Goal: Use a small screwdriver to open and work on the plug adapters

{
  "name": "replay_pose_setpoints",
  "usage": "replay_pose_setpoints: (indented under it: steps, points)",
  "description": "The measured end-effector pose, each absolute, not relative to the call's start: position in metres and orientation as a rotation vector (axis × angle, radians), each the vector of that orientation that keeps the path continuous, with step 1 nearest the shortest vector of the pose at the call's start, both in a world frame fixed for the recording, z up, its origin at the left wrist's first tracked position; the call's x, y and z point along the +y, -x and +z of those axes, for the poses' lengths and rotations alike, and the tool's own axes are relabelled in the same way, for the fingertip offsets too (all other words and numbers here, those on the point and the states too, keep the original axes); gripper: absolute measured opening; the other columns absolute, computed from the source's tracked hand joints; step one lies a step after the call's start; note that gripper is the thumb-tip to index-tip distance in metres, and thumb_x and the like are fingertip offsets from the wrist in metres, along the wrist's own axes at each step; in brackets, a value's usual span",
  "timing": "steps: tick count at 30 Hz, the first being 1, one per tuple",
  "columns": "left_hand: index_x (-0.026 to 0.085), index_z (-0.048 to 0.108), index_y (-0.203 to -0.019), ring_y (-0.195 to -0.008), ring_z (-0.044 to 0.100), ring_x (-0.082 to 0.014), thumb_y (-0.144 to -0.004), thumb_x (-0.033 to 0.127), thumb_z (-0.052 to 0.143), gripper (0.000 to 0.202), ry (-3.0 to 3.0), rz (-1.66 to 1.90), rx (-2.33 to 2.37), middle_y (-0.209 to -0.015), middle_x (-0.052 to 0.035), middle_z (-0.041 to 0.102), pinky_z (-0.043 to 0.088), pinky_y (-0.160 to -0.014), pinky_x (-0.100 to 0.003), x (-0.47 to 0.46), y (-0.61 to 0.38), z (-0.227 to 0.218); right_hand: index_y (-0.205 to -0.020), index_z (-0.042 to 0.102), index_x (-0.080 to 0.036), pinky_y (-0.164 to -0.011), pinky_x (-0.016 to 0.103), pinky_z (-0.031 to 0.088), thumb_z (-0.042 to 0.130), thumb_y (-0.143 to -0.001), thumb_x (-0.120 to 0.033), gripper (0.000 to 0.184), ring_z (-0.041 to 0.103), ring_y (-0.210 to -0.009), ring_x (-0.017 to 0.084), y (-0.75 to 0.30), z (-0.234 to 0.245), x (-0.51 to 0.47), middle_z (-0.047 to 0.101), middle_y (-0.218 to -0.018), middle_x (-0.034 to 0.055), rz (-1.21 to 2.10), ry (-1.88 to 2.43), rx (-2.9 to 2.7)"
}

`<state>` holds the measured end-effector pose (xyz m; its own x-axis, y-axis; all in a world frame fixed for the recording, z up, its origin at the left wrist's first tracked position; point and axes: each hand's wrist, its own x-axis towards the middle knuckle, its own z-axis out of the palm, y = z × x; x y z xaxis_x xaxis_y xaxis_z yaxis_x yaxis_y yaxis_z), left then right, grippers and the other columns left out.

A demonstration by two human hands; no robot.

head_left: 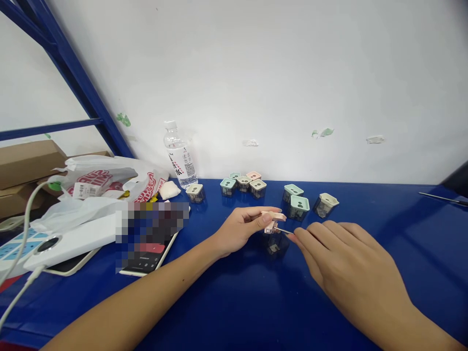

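tabletop (365,302): glossy blue | plastic caps (300,203): mint, cream, pink | carrier bag (109,178): white, red lettering

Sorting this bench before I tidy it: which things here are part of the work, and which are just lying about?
Part of the work: left hand holding a pale pink plastic piece; right hand holding a thin metal pin; small square pastel-topped cups.

Lying about: water bottle; white plastic bag; phone; power strip; cardboard boxes.
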<state>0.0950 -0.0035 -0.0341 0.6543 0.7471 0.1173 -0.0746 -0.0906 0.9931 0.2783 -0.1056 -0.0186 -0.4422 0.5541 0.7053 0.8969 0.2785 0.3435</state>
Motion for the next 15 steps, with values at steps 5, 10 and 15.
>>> replay_pose_setpoints:
  steps: [5, 10, 15]
  points:
    - [0.018, 0.075, -0.113, -0.105, 0.067, -0.0229, -0.087, 0.047, 0.067, 0.039, -1.501, 0.735, 0.587, -0.124, -0.0102, 0.070, 0.047, -0.097, -0.032, -0.0013, -0.0953, -0.0382, -0.069, 0.065, -0.019, -0.057, 0.034, 0.023, 0.045, -0.101, -0.020, 0.038, 0.034, -0.050, 0.017, -0.2780, -0.0189, -0.1074, 0.046, -0.055, 0.0002, -1.017, 1.313, -2.068]
    - [0.019, 0.074, -0.115, -0.103, 0.068, -0.0217, -0.088, 0.045, 0.068, 0.038, -1.449, 0.738, 0.551, -0.119, -0.0095, 0.073, 0.048, -0.096, -0.031, -0.0006, -0.0956, -0.0418, -0.082, 0.073, -0.014, -0.061, 0.035, 0.028, 0.048, -0.100, -0.022, 0.032, 0.048, -0.062, 0.020, -0.2784, -0.0184, -0.1040, 0.062, -0.070, 0.0069, -1.065, 1.303, -2.097]
    - [0.018, 0.075, -0.114, -0.101, 0.069, -0.0215, -0.088, 0.046, 0.068, 0.038, -1.443, 0.748, 0.565, -0.118, -0.0103, 0.073, 0.049, -0.095, -0.031, -0.0028, -0.0957, -0.0394, -0.081, 0.071, -0.016, -0.070, 0.037, 0.033, 0.051, -0.095, -0.014, 0.025, 0.051, -0.067, 0.023, -0.2779, -0.0197, -0.1031, 0.062, -0.068, 0.0048, -1.036, 1.338, -2.087]
